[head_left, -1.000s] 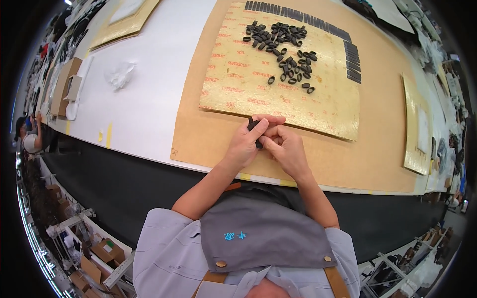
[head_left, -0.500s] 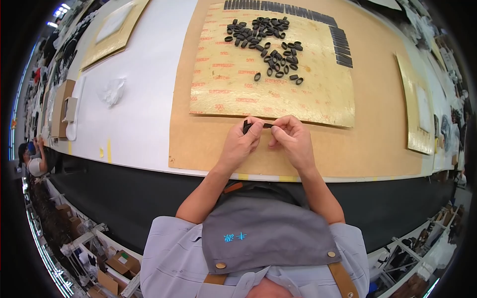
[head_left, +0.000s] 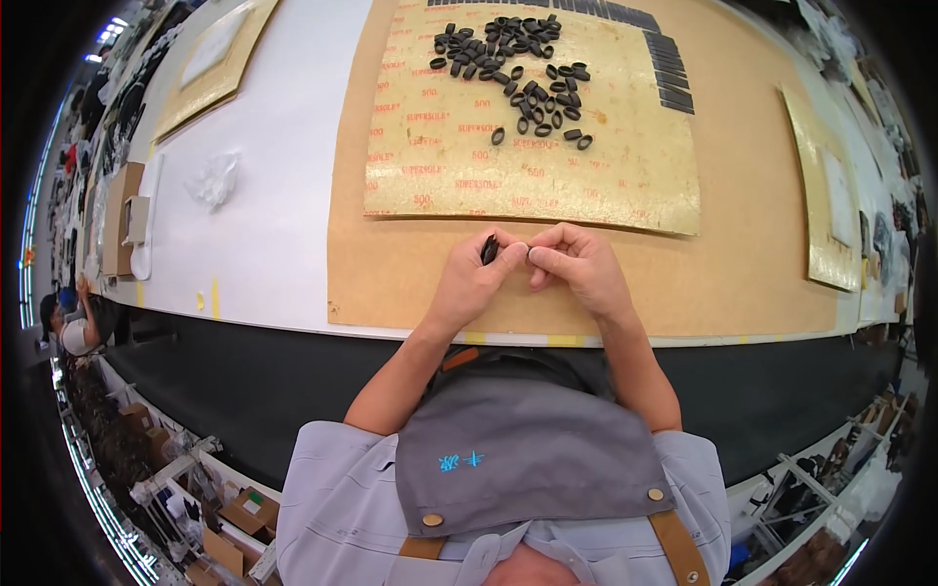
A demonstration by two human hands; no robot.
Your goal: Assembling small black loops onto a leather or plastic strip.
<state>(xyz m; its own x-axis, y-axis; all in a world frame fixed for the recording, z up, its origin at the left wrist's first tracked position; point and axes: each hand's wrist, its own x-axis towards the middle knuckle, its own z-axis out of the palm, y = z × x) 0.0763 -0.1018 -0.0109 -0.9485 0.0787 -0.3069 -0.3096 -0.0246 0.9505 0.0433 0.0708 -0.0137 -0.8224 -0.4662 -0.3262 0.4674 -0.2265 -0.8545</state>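
My left hand is closed around a few short black strips, their ends showing between thumb and fingers. Close beside it, my right hand pinches a small black strip that reaches across to the left thumb tip. Fingers cover most of that piece, which looks curled. Both hands hover over the tan sheet, just in front of a yellowish board. Many small black loops lie scattered on this board. Flat black strips line its far and right edges.
A crumpled clear plastic bag and a cardboard box are on the white table at left. More yellowish boards lie at far left and right. Another person is at the left edge.
The black piece between my fingertips, straight and longer before, now shows as a small curled bit. My hands have drawn slightly closer. The whole view has shifted a little.
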